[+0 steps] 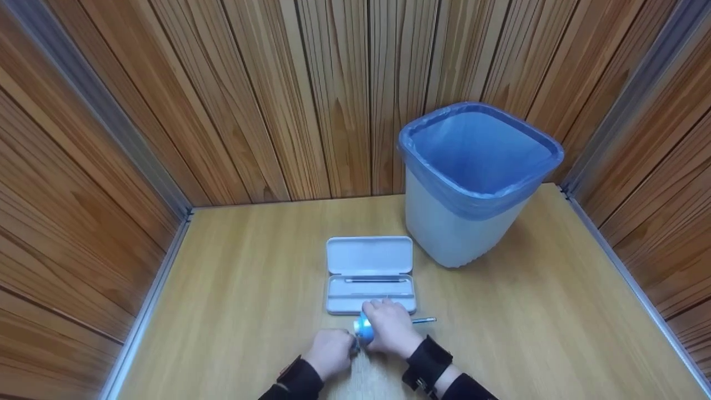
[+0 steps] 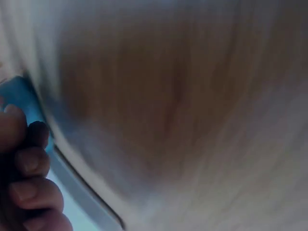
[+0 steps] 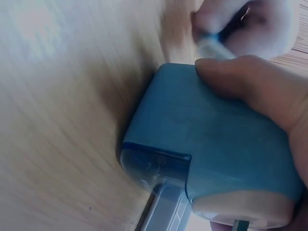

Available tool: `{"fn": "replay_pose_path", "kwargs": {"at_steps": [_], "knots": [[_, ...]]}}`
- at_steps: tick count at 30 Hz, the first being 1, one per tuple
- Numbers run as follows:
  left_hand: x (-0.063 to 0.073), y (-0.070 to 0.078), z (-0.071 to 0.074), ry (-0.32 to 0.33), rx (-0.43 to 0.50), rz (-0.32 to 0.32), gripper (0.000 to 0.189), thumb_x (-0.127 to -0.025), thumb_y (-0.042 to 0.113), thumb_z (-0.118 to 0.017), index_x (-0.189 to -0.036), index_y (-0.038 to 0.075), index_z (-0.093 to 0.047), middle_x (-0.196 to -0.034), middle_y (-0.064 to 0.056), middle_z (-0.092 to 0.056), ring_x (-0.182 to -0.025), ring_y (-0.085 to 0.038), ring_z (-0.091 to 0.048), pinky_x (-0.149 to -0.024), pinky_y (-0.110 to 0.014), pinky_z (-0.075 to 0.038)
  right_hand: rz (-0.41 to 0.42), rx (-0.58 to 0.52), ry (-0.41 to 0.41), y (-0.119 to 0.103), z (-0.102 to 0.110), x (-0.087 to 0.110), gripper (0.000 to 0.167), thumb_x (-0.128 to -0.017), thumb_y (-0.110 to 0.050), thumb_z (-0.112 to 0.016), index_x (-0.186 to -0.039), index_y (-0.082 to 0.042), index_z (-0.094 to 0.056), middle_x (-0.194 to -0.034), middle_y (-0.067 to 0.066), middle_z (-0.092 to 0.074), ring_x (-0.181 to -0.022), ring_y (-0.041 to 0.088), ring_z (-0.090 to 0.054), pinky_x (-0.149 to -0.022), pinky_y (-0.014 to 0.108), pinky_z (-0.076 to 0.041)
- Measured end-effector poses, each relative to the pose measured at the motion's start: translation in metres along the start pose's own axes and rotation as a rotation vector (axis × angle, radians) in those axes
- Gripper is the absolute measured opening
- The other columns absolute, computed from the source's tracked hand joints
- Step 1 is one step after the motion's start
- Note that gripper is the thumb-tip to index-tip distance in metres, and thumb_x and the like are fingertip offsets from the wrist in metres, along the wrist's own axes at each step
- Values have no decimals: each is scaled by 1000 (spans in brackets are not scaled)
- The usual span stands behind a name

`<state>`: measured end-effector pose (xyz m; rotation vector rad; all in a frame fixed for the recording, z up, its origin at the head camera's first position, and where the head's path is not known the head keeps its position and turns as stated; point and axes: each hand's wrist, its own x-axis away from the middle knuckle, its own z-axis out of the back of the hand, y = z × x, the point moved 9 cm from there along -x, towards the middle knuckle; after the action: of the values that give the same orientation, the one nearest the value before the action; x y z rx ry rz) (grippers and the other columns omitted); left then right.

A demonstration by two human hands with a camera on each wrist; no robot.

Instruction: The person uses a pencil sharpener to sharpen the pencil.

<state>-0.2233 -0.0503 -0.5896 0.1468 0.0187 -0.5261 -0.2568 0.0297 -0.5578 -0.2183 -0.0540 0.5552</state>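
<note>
A blue hand-crank pencil sharpener (image 1: pixel 364 328) stands on the table in front of an open pencil case (image 1: pixel 370 254). My right hand (image 1: pixel 389 325) grips the sharpener's body (image 3: pixel 226 130) from above, its thumb along the side in the right wrist view. From the sharpener's right end sticks a pencil (image 1: pixel 426 320), whose green shaft (image 3: pixel 240 225) enters the pale front. My left hand (image 1: pixel 329 350) pinches the crank (image 3: pixel 211 47) at the opposite end. Curled fingers of that hand show at the left wrist view's edge, where the rest is blurred.
Another pencil (image 1: pixel 376 280) lies in the case's tray, with a thin light-coloured stick (image 1: pixel 377 294) below it. A bin (image 1: pixel 455 239) with a blue liner (image 1: pixel 483 205) stands at the back right. Wood-panelled walls (image 1: pixel 344 111) enclose the table (image 1: pixel 250 278) at the back and sides.
</note>
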Motion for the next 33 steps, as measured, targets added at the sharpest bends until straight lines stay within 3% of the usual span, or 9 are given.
{"fn": "replay_pose_path", "kwargs": {"at_steps": [6, 10, 13, 16, 20, 23, 27, 30, 33], "knots": [[-9, -14, -9, -52, 21, 93, 13, -71, 14, -73, -66, 15, -61, -63, 3, -59, -55, -15, -53, -55, -29, -42, 11, 0, 1, -2, 1, 0, 54, -61, -36, -89, -101, -16, -59, -91, 0, -65, -82, 21, -58, -68, 34, -47], [-10, -13, -7, -23, 0, 95, 10, -72, 17, -74, -68, 14, -65, -64, 1, -62, -56, -17, -55, -56, -31, -43, 14, -53, -10, -2, 1, 0, 70, -61, -39, -90, -119, -15, -59, -109, 6, -67, -99, 29, -62, -82, 46, -51], [-9, -11, -4, 19, -44, 74, 12, -73, 22, -75, -69, 13, -67, -66, 1, -64, -56, -17, -56, -56, -31, -44, 21, -184, -17, 1, 5, 1, 91, -61, -41, -91, -139, -17, -50, -132, 14, -59, -122, 39, -55, -99, 62, -42], [-5, -11, -1, 55, -82, 57, 18, -77, 29, -75, -70, 14, -66, -66, 1, -63, -57, -17, -58, -54, -31, -44, 43, -303, 13, 8, 17, 5, 101, -62, -43, -91, -147, -19, -42, -146, 20, -48, -133, 46, -44, -105, 73, -29], [0, -11, 8, 46, -51, 73, 30, -79, 41, -76, -88, 13, -67, -78, 1, -63, -63, -16, -59, -56, -29, -44, 58, -307, 69, 33, 39, 17, 104, -60, -44, -90, -147, -14, -42, -149, 22, -44, -137, 46, -41, -107, 76, -24], [-1, -5, 28, 49, 42, 101, 56, -77, 43, -79, -119, 10, -63, -99, -3, -63, -78, -18, -62, -65, -31, -49, 44, -266, 73, 54, 49, 31, 95, -62, -39, -90, -141, -8, -49, -145, 23, -49, -133, 44, -47, -105, 72, -29], [-13, 15, 50, 64, 138, 76, 84, -77, 43, -80, -146, 9, -45, -129, -12, -56, -112, -27, -58, -95, -43, -50, 32, -200, 37, 69, 44, 47, 62, -76, -30, -83, -127, -5, -60, -122, 17, -65, -112, 36, -61, -97, 62, -41], [-28, 31, 47, 17, 103, 34, 91, -75, 48, -81, -148, 9, -42, -140, -15, -53, -126, -32, -52, -106, -50, -42, 32, -197, -5, 68, 31, 51, 39, -87, -25, -73, -120, -7, -63, -106, 11, -71, -97, 29, -66, -88, 53, -48], [-39, 40, 34, -37, 37, 25, 94, -72, 51, -83, -146, 8, -45, -135, -13, -59, -122, -31, -56, -104, -47, -45, 33, -249, -47, 64, 17, 51, 27, -94, -21, -64, -118, -9, -64, -103, 10, -72, -93, 27, -68, -83, 46, -53]]}}
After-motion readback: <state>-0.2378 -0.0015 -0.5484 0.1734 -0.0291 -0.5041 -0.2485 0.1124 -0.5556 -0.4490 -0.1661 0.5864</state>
